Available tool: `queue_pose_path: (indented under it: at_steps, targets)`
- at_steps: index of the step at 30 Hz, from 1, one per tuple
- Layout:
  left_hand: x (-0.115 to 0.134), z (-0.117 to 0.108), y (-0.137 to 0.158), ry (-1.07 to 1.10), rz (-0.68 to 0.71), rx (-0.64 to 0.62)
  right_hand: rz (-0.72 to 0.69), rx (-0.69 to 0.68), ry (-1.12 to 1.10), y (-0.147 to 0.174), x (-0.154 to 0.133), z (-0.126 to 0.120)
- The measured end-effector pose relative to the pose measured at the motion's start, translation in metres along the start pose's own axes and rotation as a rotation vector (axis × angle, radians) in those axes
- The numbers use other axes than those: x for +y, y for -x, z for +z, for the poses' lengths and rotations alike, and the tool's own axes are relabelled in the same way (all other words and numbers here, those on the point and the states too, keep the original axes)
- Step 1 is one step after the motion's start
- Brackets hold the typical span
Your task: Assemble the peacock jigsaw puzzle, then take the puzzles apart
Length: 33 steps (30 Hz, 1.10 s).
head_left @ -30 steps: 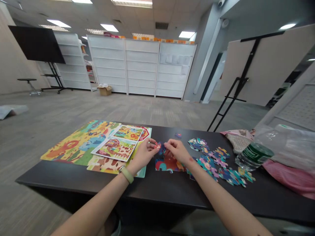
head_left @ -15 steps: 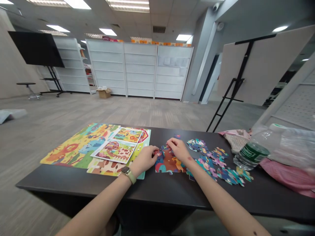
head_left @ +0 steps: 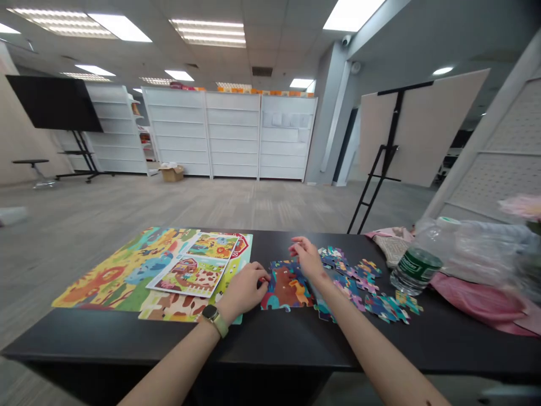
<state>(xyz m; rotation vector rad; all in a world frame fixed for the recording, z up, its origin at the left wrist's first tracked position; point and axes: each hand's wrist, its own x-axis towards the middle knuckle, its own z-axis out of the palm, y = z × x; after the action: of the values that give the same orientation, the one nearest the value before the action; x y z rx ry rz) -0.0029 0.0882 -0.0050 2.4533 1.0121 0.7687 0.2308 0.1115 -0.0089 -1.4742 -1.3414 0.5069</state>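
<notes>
A partly joined jigsaw puzzle (head_left: 285, 285) with a brown and dark blue picture lies flat in front of me. My left hand (head_left: 247, 286), with a watch (head_left: 214, 320) on its wrist, rests at the puzzle's left edge, its fingers loosely bent and the thumb apart from them; I see no piece in it. Over the puzzle's upper right side hangs my right hand (head_left: 307, 259), fingers loosely apart with nothing visible between them. To its right spread many loose puzzle pieces (head_left: 359, 285), some overlapping; my right forearm covers part of them.
Bright animal puzzles (head_left: 114, 279) and a picture sheet (head_left: 194, 273) lie on the left of the dark table (head_left: 270, 344). A water bottle (head_left: 418, 262) and a pink cloth bag (head_left: 473, 299) stand to the right. Beyond are an easel-like stand (head_left: 384, 152) and white shelves (head_left: 232, 135).
My right hand has lifted off the puzzle and opened, uncovering more of it. My left hand has drawn slightly left and toward me. The camera view has tilted up a little.
</notes>
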Motion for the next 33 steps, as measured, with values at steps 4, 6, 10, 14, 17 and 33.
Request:
queue_pose_path:
  at_steps: [4,6,10,14,17,33]
  targets:
    - [0.000,-0.012,0.004,0.075,0.012,0.063,0.022,0.177,0.131,-0.020,0.014,-0.026]
    - [-0.001,-0.017,0.006,0.075,0.022,0.079,0.012,0.182,0.228,-0.027,0.020,-0.035]
    - [0.000,-0.018,0.012,0.046,0.054,0.030,-0.007,-0.001,0.418,-0.040,0.028,-0.033]
    - [0.001,-0.014,0.015,0.040,0.049,-0.008,0.014,-0.183,0.539,-0.052,0.033,-0.024]
    - [-0.003,-0.015,0.014,0.075,0.040,0.005,0.022,-0.254,0.563,-0.057,0.033,-0.028]
    - [-0.016,0.006,-0.022,0.422,-0.226,0.239,-0.064,-0.407,0.090,0.007,-0.015,0.048]
